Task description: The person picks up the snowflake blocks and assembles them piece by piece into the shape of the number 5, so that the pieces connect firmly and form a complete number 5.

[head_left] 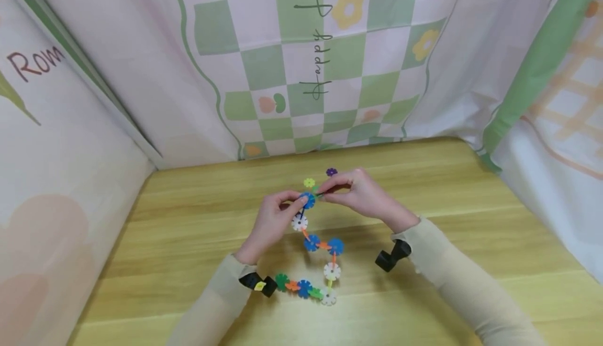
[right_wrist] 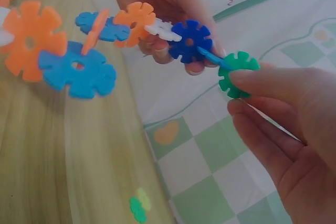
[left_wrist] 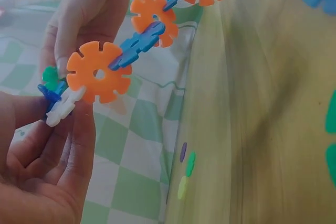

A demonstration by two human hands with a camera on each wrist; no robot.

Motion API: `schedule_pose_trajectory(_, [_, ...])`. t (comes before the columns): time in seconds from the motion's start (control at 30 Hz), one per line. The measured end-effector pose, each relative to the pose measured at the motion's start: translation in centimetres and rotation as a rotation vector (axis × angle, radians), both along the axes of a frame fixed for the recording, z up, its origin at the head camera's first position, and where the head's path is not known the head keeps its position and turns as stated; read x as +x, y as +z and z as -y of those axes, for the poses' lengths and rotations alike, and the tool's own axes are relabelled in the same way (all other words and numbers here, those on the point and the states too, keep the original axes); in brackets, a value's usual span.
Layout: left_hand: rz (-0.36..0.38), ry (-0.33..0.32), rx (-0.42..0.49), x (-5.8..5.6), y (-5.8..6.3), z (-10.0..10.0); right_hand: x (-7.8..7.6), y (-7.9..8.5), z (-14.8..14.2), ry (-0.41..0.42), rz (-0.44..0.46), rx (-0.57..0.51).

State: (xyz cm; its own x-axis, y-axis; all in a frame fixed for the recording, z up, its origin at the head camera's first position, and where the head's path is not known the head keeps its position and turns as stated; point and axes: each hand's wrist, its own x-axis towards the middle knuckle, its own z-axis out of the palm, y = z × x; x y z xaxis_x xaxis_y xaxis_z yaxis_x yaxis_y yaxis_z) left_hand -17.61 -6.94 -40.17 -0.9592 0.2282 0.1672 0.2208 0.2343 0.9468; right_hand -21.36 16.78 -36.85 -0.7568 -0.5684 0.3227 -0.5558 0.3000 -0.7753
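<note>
A chain of slotted plastic snowflake discs hangs from my left hand (head_left: 270,220), curving down toward the front. That hand pinches the chain's upper end at a light blue disc (head_left: 308,200), beside a dark blue disc (right_wrist: 191,40). Below these come a white disc (head_left: 299,223), an orange disc (left_wrist: 100,72) and several more in blue, orange, white and green. Between thumb and fingertips my right hand (head_left: 363,194) holds a green disc (right_wrist: 228,83), its edge meeting the light blue disc's edge. The right thumb covers part of the green disc.
Beyond the hands, loose discs lie on the wooden table (head_left: 188,204): a yellow one (head_left: 309,182), a purple one (head_left: 332,171) and a green one (right_wrist: 137,210). A checked curtain (head_left: 301,74) hangs at the table's back edge, with printed cloth on both sides.
</note>
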Motion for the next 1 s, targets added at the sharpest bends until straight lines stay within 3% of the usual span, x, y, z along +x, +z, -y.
schedule_pose_trajectory(0.2, [0.018, 0.044, 0.000, 0.0, -0.2, 0.9, -1.9, -1.8, -0.7, -0.065, 0.114, 0.012])
schedule_pose_trajectory(0.4, [0.014, 0.050, 0.014, -0.2, -0.2, 1.1, -5.3, -5.5, -0.6, -0.195, 0.209, 0.168])
schedule_pose_trajectory(0.53, [0.001, 0.041, 0.025, -0.2, -0.1, 1.1, -7.1, -7.3, 0.0, -0.244, 0.207, 0.245])
schedule_pose_trajectory(0.7, [-0.018, 0.030, 0.025, -0.3, -0.2, 1.0, -8.2, -7.9, 0.7, -0.265, 0.162, 0.306])
schedule_pose_trajectory(1.0, [-0.012, 0.027, 0.024, -0.5, -0.5, 1.0, -8.7, -8.2, 1.3, -0.247, 0.185, 0.325])
